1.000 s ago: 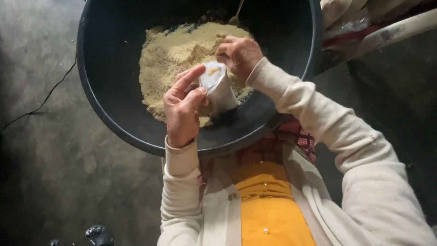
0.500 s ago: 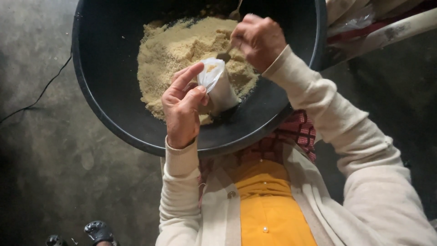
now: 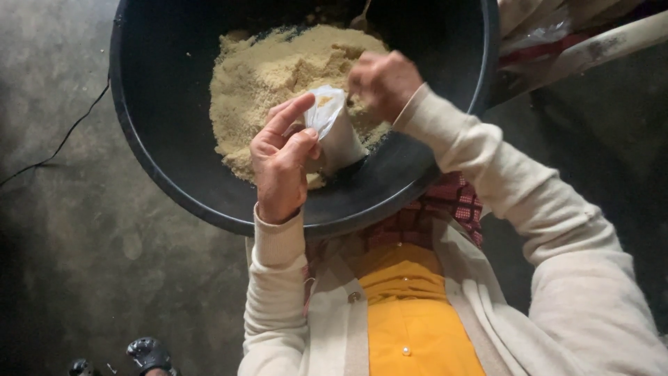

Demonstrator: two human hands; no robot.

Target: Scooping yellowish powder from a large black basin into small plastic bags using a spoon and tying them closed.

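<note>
While a wide black basin (image 3: 174, 174) fills the far part of the scene, holding a heap of coarse yellow meal (image 3: 278, 76), a small clear plastic bag (image 3: 334, 129) sits over the heap's near edge, its long axis tilted, mouth up and to the far left, closed end down to the near right. The left hand (image 3: 282, 163) reaches up from the near side, thumb and forefinger pinching the bag's mouth, while the right hand (image 3: 384, 82), curled into a loose fist with fingers pressed together, hovers just right of the bag. A cream sleeve (image 3: 515, 202) crosses the basin's right rim, and a thin dark cable (image 3: 62, 143) lies on the grey floor (image 3: 83, 264) to the left.
</note>
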